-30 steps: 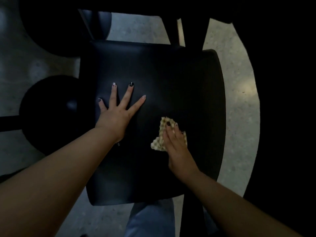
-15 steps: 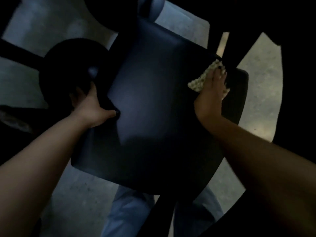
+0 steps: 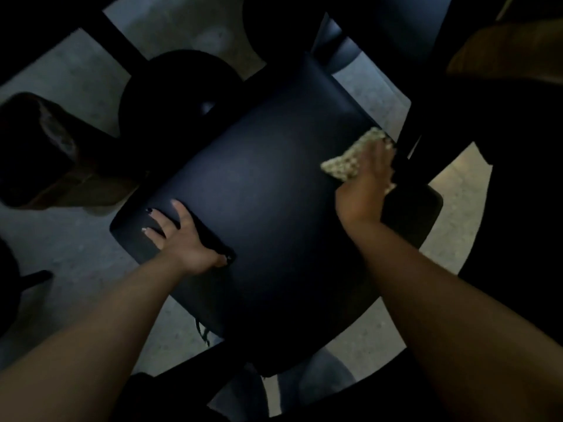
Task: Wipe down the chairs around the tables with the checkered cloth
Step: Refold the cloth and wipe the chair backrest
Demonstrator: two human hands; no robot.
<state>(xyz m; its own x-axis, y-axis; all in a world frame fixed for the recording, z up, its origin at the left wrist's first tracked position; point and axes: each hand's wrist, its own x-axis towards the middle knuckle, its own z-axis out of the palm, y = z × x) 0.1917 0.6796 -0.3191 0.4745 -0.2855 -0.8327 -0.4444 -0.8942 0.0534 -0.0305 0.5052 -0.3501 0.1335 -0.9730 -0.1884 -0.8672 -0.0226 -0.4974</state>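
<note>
Black padded vinyl, or something like it, covers the chair seat, which fills the middle of the view and looks smooth and faintly glossy; I judge that a cloth will slide over it easily and that the padding gives a little under pressure. The checkered cloth lies bunched at the seat's far right edge, pale against the dark surface, soft and light, so it should fold or ride up unless pressed flat. The right hand lies on top of it with fingers extended, pinning it against the seat with the palm rather than pinching it. That flat press seems the sensible hold: spread fingers over the middle of the cloth, keeping its loose corners from trailing.

At the seat's left edge the left hand grips the rim, thumb on top and fingers reaching over the side, steadying the chair. The chair looks stiff and fairly weighty, best held at that rim. Beyond the seat's left edge stands a round black stool on the concrete floor.
</note>
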